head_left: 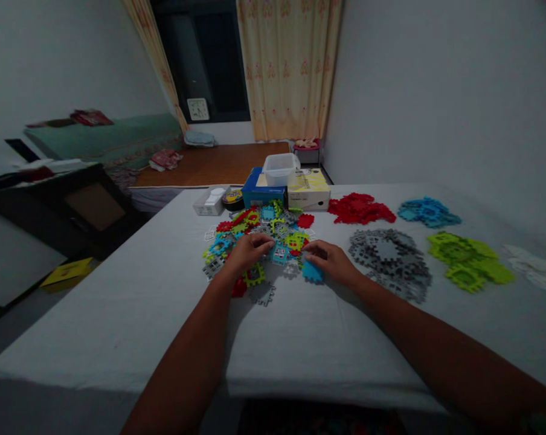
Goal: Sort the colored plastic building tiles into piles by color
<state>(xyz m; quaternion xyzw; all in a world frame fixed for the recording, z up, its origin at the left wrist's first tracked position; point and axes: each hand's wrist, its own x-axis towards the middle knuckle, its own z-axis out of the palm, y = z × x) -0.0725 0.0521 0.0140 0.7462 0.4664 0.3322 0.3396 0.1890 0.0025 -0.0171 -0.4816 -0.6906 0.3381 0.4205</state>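
A mixed heap of plastic interlocking pieces (264,232) in red, blue, green, grey and white lies in the middle of the white table (141,302). My left hand (248,251) rests on the heap's near side, fingers curled over the pieces. My right hand (330,261) lies at the heap's right edge, fingers bent and pinched at a blue piece (312,272). What each hand grips is too small to make out.
Sorted piles lie to the right: red (359,208), blue (427,211), grey (391,254), green (467,260), white (533,266). Behind the heap stand a blue box (255,192), a yellow-white box (309,190), a clear tub (279,169) and a small white box (209,202).
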